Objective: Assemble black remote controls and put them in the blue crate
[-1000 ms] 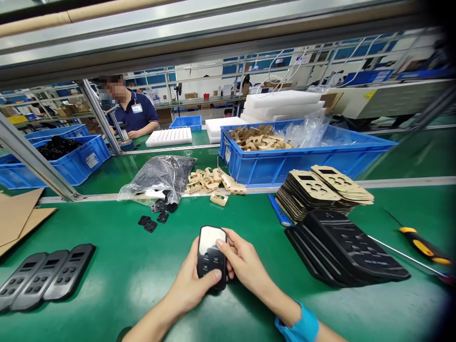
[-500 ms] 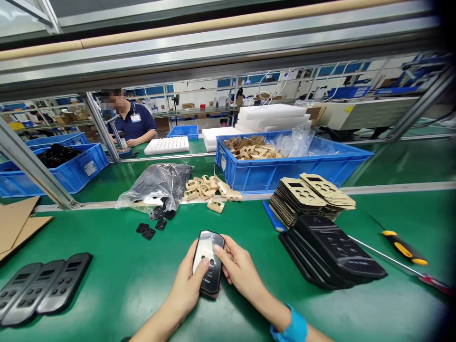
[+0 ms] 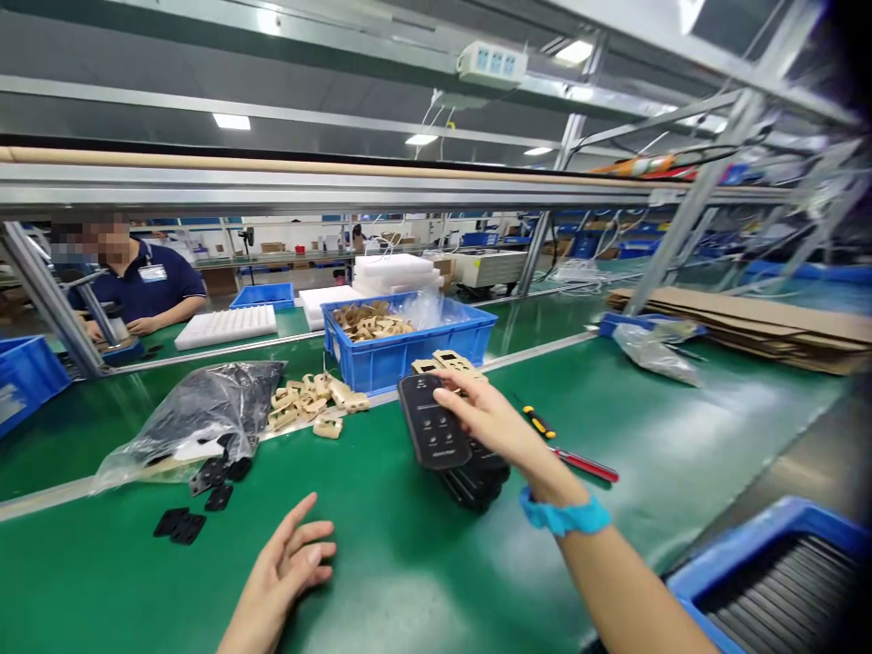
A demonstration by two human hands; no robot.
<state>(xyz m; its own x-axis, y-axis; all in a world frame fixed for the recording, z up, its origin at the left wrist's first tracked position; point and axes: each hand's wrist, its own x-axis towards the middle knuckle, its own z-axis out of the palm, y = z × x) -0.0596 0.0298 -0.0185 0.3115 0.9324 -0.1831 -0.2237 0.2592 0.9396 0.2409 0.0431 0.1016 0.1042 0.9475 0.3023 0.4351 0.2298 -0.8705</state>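
My right hand (image 3: pixel 487 422), with a blue band at the wrist, grips a dark panel (image 3: pixel 432 431) by its upper right side. The panel shows small round marks and is tilted over a stack of black panels (image 3: pixel 477 486). Above the green table, my left hand (image 3: pixel 290 563) holds nothing, its fingers apart. Small black pads (image 3: pixel 181 525) lie to its left, beside a clear bag of dark parts (image 3: pixel 204 418). Beige curved pieces (image 3: pixel 328 427) are heaped right of the bag. Behind my right hand, beige cut-out sheets (image 3: pixel 450 361) are partly hidden.
A blue bin (image 3: pixel 415 359) of beige pieces stands at the back. A yellow-black screwdriver (image 3: pixel 538 422) and a red-handled one (image 3: pixel 586 465) lie right of my hand. A blue crate (image 3: pixel 708 572) is at lower right. A person (image 3: pixel 153 286) sits at back left.
The view has swung right. My hands have come apart; my left hand let go and opened, while my right hand moved right with a panel to the black stack.
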